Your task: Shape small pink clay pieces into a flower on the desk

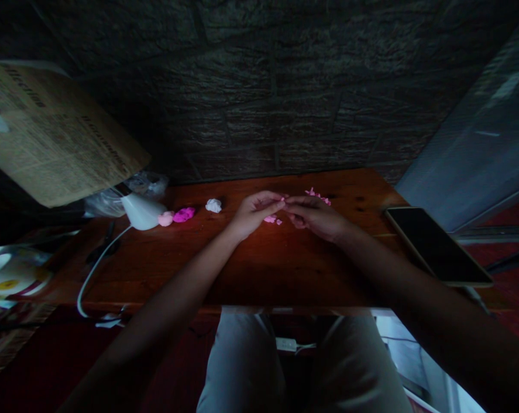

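- On the wooden table (259, 281), at its right edge, we have a smartphone (437, 245).
- Toward the back edge, our left hand (256, 211) and right hand (317, 217) meet, fingers curled nearly closed.
- Left of them sit a magenta lump (184, 214) and white lump (213, 205).
- Pinched between our fingertips: a tiny pink bit (283, 199).

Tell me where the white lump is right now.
In the head view, the white lump sits left of centre on the wooden table, between the magenta lump on its left and the left hand on its right.
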Available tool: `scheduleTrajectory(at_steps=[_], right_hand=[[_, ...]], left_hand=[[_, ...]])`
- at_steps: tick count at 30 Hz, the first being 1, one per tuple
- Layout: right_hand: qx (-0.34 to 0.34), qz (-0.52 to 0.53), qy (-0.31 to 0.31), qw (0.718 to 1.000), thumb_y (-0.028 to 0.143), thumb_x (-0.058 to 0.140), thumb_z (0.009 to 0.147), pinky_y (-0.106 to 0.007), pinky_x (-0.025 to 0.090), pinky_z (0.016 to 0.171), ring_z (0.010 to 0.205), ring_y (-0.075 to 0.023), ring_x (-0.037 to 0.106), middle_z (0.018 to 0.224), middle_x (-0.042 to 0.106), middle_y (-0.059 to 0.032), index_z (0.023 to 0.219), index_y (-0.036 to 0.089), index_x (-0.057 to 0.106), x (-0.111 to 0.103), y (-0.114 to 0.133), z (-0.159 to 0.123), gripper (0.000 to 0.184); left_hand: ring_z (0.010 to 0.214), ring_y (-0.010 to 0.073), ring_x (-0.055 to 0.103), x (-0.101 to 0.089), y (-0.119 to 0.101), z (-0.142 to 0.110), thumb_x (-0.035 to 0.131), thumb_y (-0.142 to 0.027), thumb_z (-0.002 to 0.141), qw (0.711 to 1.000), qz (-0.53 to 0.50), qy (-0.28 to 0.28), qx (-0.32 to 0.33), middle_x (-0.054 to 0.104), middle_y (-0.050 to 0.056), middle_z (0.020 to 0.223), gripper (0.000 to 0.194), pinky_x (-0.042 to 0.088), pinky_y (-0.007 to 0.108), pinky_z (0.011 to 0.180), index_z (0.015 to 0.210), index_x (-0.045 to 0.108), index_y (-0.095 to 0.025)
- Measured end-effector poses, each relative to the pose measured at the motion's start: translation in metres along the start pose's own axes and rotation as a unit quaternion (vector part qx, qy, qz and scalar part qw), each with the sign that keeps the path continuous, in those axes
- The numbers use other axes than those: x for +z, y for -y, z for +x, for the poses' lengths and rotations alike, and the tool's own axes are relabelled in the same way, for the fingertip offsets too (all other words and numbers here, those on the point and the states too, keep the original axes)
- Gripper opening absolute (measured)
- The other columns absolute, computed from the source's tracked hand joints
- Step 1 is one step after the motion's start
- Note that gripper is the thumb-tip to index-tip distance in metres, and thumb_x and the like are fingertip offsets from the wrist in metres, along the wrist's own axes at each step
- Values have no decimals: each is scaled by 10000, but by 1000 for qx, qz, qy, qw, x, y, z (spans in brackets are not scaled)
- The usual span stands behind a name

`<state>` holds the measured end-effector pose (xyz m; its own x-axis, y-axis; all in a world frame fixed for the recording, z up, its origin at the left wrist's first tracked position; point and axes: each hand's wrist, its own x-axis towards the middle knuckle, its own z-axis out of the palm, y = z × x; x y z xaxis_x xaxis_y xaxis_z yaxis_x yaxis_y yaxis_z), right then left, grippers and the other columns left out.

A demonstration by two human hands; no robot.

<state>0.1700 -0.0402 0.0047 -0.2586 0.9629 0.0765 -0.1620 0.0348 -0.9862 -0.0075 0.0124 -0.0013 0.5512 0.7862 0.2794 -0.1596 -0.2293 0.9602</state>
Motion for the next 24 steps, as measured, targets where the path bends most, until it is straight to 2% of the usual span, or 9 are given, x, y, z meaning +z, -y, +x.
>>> scheduleTrajectory(at_steps=[8,16,24], right_hand=[[-10,-17,16,1000,398,720,821,-246,247,478,519,-70,359,601,493,48,825,192,694,-3,-3,1,208],[-8,2,8,1000,406,758,770,-235,234,474,515,-66,368,601,504,57,835,188,695,-2,-1,1,236],[9,15,5,1000,396,760,774,-244,217,481,531,-70,364,626,511,42,795,183,663,0,4,-1,235]], left_hand=[[881,166,690,1,-1,1,815,-405,726,1000,-14,7,-14,723,77,1131,317,539,249,657,876,646,-182],[818,134,683,-1,3,1,806,-389,739,999,-28,14,-9,725,65,1067,313,535,217,637,908,662,-169],[826,148,687,-1,3,1,787,-371,769,999,-22,24,-16,730,54,949,305,549,236,666,991,709,-177]])
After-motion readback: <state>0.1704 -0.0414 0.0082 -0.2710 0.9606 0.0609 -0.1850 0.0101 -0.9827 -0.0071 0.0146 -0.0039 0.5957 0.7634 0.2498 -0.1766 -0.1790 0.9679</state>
